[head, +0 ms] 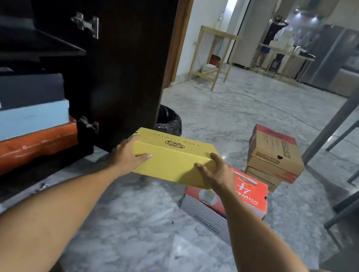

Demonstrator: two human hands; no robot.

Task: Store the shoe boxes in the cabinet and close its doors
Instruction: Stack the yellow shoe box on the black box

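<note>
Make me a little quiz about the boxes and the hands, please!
1. True or false: both hands hold the yellow box.
2. Which box lies lowest in the cabinet stack? A) orange box B) green box C) purple box
3. Fill in: the cabinet door is ____.

Key
1. True: the left hand and right hand grip its two ends.
2. A, under the light blue box.
3. Open. The brown boxes and red-lidded box wait on the floor.
</note>
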